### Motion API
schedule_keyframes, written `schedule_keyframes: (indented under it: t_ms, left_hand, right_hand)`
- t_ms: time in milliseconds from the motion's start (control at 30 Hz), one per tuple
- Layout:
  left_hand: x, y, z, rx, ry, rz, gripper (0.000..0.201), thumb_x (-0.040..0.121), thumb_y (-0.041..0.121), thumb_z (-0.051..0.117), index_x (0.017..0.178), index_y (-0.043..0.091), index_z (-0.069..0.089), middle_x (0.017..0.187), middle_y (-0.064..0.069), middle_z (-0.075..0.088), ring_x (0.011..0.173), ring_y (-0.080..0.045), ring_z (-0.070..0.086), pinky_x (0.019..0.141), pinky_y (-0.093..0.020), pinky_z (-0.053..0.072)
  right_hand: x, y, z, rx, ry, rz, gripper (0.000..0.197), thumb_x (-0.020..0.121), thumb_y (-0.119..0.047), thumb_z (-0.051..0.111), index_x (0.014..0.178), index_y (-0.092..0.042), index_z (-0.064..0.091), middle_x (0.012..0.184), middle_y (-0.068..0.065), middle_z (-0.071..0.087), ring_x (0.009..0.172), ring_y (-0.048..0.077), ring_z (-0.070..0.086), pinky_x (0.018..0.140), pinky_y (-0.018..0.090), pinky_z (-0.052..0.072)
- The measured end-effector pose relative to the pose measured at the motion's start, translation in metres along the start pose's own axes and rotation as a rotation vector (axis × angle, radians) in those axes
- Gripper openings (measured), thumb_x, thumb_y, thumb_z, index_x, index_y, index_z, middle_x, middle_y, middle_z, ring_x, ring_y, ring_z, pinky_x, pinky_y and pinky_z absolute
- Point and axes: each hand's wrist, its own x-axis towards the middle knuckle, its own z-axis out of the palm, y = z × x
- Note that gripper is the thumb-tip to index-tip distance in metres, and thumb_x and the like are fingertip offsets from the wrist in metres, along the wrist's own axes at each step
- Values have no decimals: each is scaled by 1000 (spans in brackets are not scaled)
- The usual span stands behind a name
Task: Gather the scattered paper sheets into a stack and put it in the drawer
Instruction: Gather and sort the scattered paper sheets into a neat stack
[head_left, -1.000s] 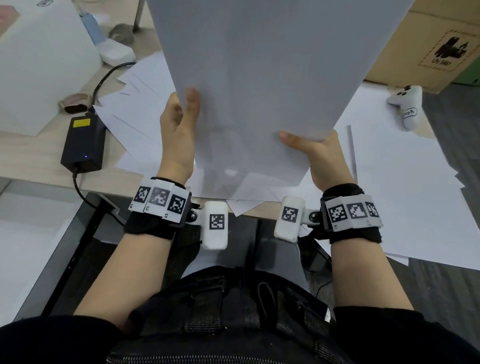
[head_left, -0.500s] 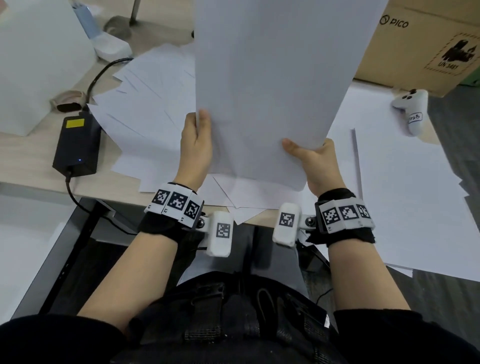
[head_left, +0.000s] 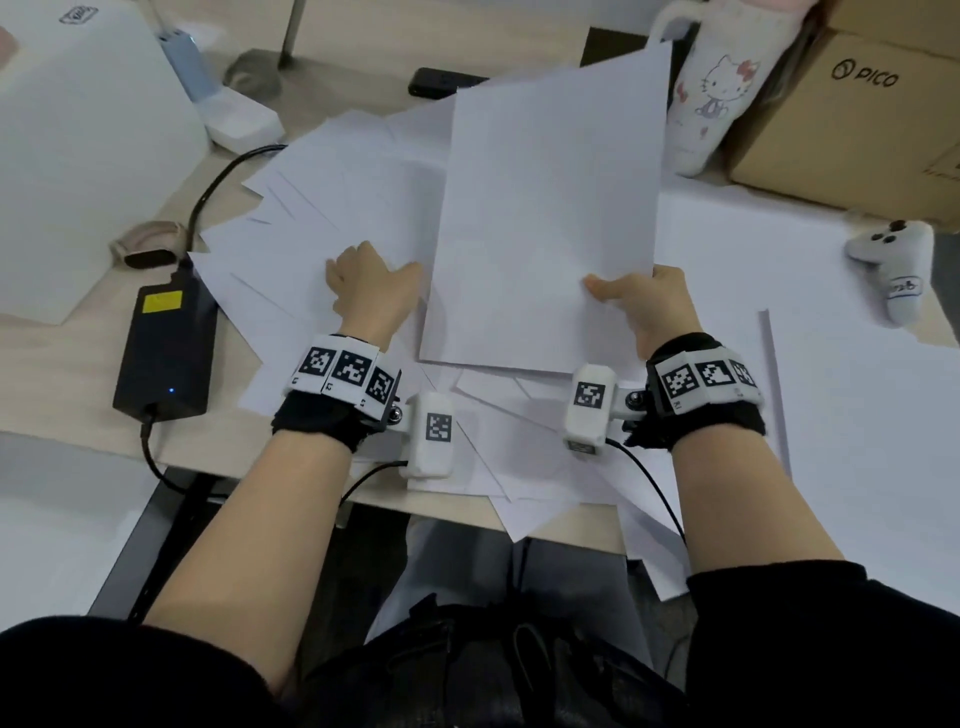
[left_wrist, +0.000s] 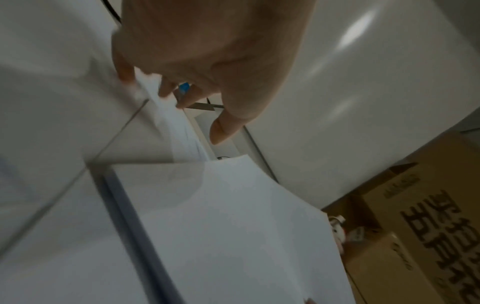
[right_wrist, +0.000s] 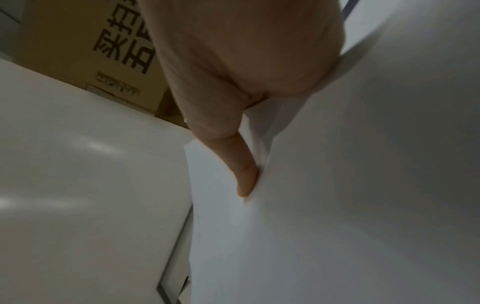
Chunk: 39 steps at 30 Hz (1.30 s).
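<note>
Paper stack (head_left: 550, 208), upright and high before the face a second ago, now leans back low over the desk (head_left: 218, 452). Right hand (head_left: 649, 306) alone pinches its lower right edge, thumb on top. Left hand (head_left: 371, 291) has let go and lies beside it on the loose sheets (head_left: 332, 208), fingers bent onto one. Around the spread stand a black power brick (head_left: 166, 348), a white controller (head_left: 893, 260), a cardboard box (head_left: 857, 119) and a plush case (head_left: 711, 88).
</note>
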Motion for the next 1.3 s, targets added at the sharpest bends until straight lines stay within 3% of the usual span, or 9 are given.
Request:
schedule_keyframes:
  t_ms: [133, 267, 467, 600, 667, 700, 767, 1067, 1300]
  left_hand:
    - [27, 7, 1, 186, -4, -142, 77, 91, 27, 54, 150, 5, 10, 160, -11, 3, 147, -27, -8, 115, -47, 8]
    - [48, 14, 8, 152, 0, -136, 77, 88, 25, 56, 150, 8, 14, 160, -6, 6, 147, -25, -5, 115, -46, 9]
    - [65, 17, 20, -238, 171, -96, 72, 83, 8, 58, 145, 16, 22, 147, -9, 32, 135, -27, 31, 111, -45, 29]
    - [73, 7, 11, -529, 263, -113, 71, 84, -2, 53, 145, 17, 22, 140, -11, 42, 118, -24, 52, 102, -36, 44]
    - [77, 1, 7, -567, 257, -121, 44, 80, 4, 60, 123, 13, 52, 115, -2, 63, 98, -23, 61, 86, -36, 52]
    - [78, 0, 5, -544, 245, -99, 13, 79, 6, 63, 90, 11, 62, 83, 8, 66, 75, -23, 59, 69, -32, 50]
    - [82, -5, 4, -571, 175, -94, 44, 80, 6, 64, 53, 16, 32, 47, 9, 33, 53, -18, 30, 57, -26, 28]
    - [67, 8, -33, -649, 244, 106, 37, 78, 9, 63, 59, 15, 32, 65, -4, 29, 64, -16, 29, 60, -24, 25]
    - [36, -16, -33, -596, 137, 16, 10, 93, 16, 57, 103, 13, 59, 101, 2, 61, 92, -13, 57, 85, -27, 48]
  right_hand:
    - [17, 2, 10, -53, 33, 67, 34, 77, -3, 74, 108, 1, 60, 98, 7, 61, 89, 21, 55, 80, 27, 41]
    - [27, 6, 11, -96, 49, 113, 23, 77, -5, 75, 93, -6, 58, 96, 6, 60, 90, 20, 55, 70, 21, 40]
    - [34, 6, 9, -142, 50, 131, 41, 77, -11, 76, 113, -2, 61, 107, 6, 65, 102, 23, 57, 88, 30, 39]
    - [32, 6, 8, -139, 32, 126, 32, 80, -11, 74, 109, -6, 63, 101, 2, 65, 95, 19, 57, 82, 27, 38]
    - [31, 6, 8, -129, 24, 119, 27, 80, -10, 73, 105, -8, 63, 98, 0, 65, 92, 17, 56, 81, 26, 37]
    - [30, 5, 8, -127, 21, 113, 26, 80, -10, 73, 105, -8, 63, 98, 1, 65, 93, 17, 56, 81, 26, 37]
    - [29, 5, 8, -129, 26, 104, 27, 80, -9, 73, 105, -7, 63, 100, 2, 65, 93, 17, 56, 82, 25, 37]
    - [25, 4, 10, -132, 44, 90, 21, 80, -8, 73, 98, -10, 61, 95, 1, 63, 87, 17, 54, 72, 22, 39]
    - [15, 8, 12, -141, 47, 106, 24, 78, -8, 74, 99, -5, 63, 96, 3, 64, 92, 22, 56, 83, 29, 42]
